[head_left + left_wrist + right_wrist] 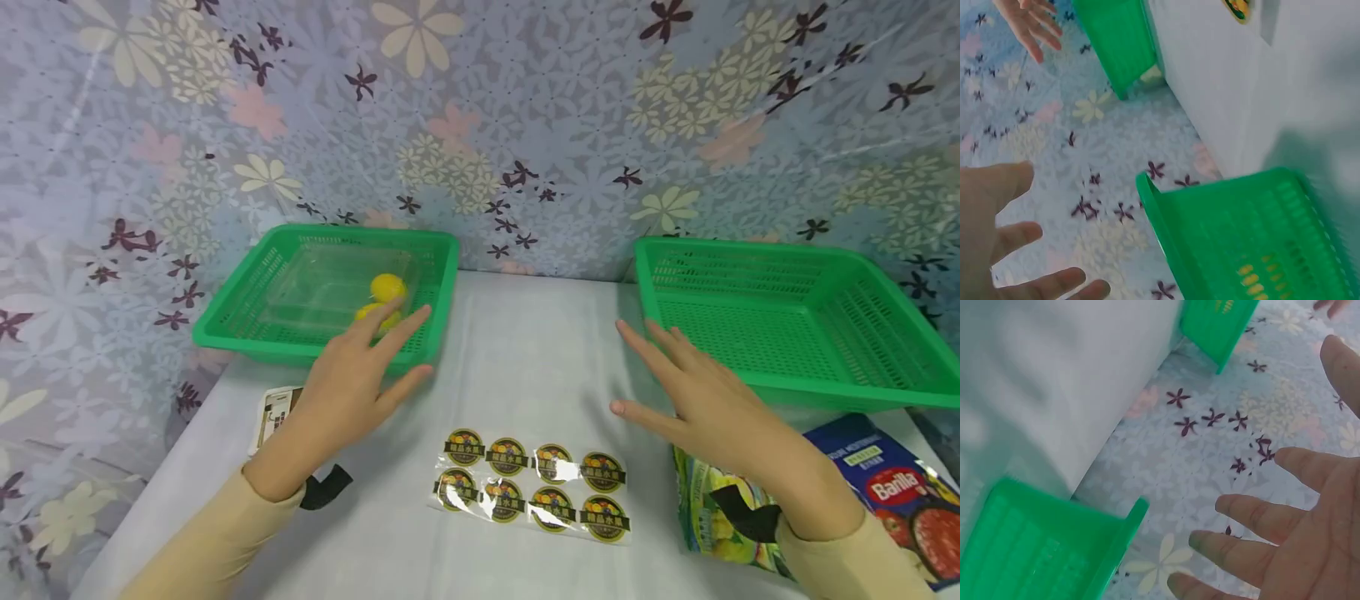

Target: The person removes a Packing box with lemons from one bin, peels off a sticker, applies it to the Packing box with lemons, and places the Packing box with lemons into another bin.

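Observation:
My left hand point(357, 377) is raised with fingers spread, overlapping the near side of the left green basket point(330, 353) in the head view. Nothing is in its grasp. Inside that basket lie a clear plastic box point(315, 279) and two yellow lemon-like fruits point(387, 287). Likewise spread and holding nothing, my right hand point(708, 398) hovers by the front left corner of the right green basket point(757, 333). Between the hands, nearer me, a sheet of round black-and-gold stickers point(530, 487) lies flat on the white table.
Below the right forearm lie a green pouch point(701, 508) and a blue Barilla packet point(888, 492), both partly covered by the arm. A small printed card or box point(273, 417) sits partly behind the left wrist. Floral fabric point(525, 125) hangs behind the table.

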{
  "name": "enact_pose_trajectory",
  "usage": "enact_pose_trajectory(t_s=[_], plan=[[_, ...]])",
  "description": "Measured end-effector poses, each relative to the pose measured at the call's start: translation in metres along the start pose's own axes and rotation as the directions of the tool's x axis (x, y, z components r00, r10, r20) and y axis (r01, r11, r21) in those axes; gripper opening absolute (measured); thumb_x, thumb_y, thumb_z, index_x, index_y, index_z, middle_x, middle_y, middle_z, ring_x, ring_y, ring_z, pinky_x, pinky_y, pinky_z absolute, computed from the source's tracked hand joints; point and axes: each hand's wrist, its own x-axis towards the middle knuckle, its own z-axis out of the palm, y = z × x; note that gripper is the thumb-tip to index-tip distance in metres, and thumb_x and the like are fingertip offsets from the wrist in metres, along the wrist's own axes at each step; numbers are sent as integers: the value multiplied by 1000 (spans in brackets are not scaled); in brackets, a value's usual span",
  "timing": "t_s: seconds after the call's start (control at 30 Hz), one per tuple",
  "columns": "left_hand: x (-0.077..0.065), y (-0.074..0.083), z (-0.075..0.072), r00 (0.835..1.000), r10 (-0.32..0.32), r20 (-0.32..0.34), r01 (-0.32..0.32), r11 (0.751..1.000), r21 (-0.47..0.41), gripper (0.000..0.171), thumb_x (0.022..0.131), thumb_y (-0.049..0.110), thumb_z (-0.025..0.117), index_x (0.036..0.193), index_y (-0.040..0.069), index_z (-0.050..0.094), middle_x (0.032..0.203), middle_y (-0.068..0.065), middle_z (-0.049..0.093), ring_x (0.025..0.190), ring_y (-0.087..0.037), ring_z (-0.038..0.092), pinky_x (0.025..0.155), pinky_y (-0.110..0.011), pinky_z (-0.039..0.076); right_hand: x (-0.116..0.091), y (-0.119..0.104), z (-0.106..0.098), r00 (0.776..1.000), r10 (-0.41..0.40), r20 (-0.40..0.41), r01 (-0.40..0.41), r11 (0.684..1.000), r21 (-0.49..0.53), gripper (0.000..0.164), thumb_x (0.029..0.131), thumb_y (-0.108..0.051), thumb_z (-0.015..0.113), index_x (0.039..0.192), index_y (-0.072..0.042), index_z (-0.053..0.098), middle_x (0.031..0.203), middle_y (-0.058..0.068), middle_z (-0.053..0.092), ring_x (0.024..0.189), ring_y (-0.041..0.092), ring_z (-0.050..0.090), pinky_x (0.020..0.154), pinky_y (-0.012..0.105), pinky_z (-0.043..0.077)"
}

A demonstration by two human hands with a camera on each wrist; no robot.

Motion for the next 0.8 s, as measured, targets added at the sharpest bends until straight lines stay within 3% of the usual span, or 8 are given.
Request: enact_pose_trajectory(t_s=[0.07, 0.13, 0.23, 0.33, 0.5, 0.6, 0.7, 0.8], plan=[[-6, -5, -2, 998, -34, -55, 31, 998, -57, 63, 101, 37, 77, 157, 20, 54, 155, -19, 57, 119, -39, 71, 79, -57, 64, 6, -5, -2, 1000, -24, -14, 25, 1000, 18, 92, 104, -62, 62, 174, -34, 9, 177, 26, 21, 142, 56, 51, 106, 81, 44], [-13, -11, -4, 992, -84, -91, 73, 991, -112, 57, 101, 32, 78, 152, 15, 58, 146, -17, 62, 110, -35, 73, 73, -53, 63, 11, -12, -4, 999, -42, -30, 43, 998, 48, 89, 105, -61, 62, 174, -33, 13, 174, 26, 28, 135, 51, 59, 102, 76, 51], [-25, -22, -6, 980, -169, -106, 144, 968, -204, 49, 102, 26, 76, 146, 10, 61, 136, -14, 68, 108, -32, 73, 76, -50, 65, 22, -22, -6, 998, -56, -35, 59, 993, 101, 86, 105, -59, 62, 173, -31, 18, 172, 24, 35, 147, 51, 48, 109, 76, 48], [-37, -33, -7, 962, -257, -93, 221, 932, -289, 42, 104, 22, 74, 142, 9, 63, 126, -12, 73, 109, -30, 73, 80, -45, 67, 35, -30, -7, 997, -68, -39, 73, 988, 136, 84, 106, -58, 62, 173, -27, 22, 170, 20, 39, 144, 45, 54, 108, 69, 52], [-53, -50, -5, 913, -402, -63, 355, 863, -358, 30, 106, 24, 71, 131, 9, 64, 110, -9, 77, 102, -27, 75, 75, -22, 62, 60, -39, -7, 994, -94, -51, 103, 972, 211, 80, 106, -52, 65, 170, -19, 30, 169, 12, 44, 146, 41, 55, 98, 56, 60], [-60, -57, -2, 876, -480, -50, 430, 823, -370, 27, 107, 26, 70, 125, 7, 65, 110, -9, 78, 99, -16, 73, 74, -15, 56, 74, -45, -5, 993, -105, -52, 115, 958, 262, 77, 106, -47, 67, 168, -16, 33, 166, 14, 48, 144, 41, 57, 101, 58, 60], [-68, -63, -1, 825, -565, 7, 517, 750, -412, 29, 108, 31, 67, 124, 8, 64, 116, -12, 76, 94, -5, 70, 73, -17, 58, 87, -51, -4, 993, -114, -39, 121, 944, 308, 75, 107, -44, 67, 167, -14, 34, 162, 18, 52, 142, 42, 59, 107, 62, 58], [-73, -70, 1, 763, -639, 100, 594, 630, -500, 36, 109, 35, 64, 129, 6, 58, 123, -17, 73, 90, -1, 72, 75, -21, 65, 101, -58, -2, 994, -110, -25, 112, 930, 349, 74, 107, -42, 68, 168, -17, 33, 161, 17, 53, 142, 40, 60, 112, 60, 56]])
